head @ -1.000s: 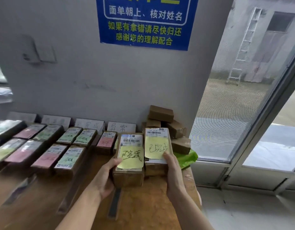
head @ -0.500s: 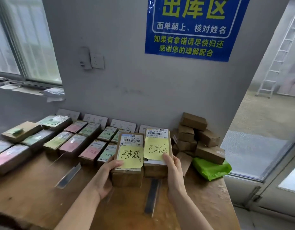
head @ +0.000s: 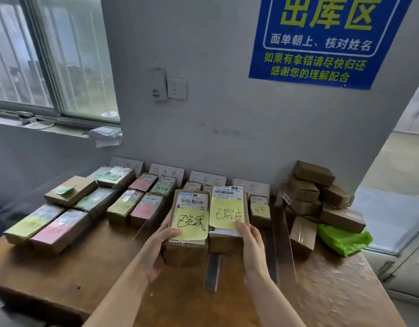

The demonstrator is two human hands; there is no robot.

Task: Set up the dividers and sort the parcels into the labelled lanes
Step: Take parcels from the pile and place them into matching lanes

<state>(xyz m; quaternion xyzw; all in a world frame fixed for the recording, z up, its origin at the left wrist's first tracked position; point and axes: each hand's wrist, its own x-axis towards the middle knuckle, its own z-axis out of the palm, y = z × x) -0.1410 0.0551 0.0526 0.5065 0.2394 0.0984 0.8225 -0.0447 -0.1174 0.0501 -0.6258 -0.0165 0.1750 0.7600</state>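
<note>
Left grip [head: 156,249] clasps one yellow-noted brown cardboard parcel [head: 187,232], right grip [head: 252,246] its twin [head: 227,215]; we'd slide both squarely toward the far edge of the table [head: 62,267].

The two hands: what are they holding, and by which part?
The left hand grips the left parcel by its near left edge; the right hand grips the right parcel by its near right edge.

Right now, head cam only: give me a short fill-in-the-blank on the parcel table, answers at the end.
1. The left hand and the right hand each grip ____ parcel.
2. The left parcel and the right parcel both carry a ____ sticky note.
3. The green bag lies at the table's ____ end.
4. The wall sign has a ____ background.

Answers: one; yellow; right; blue.
</note>
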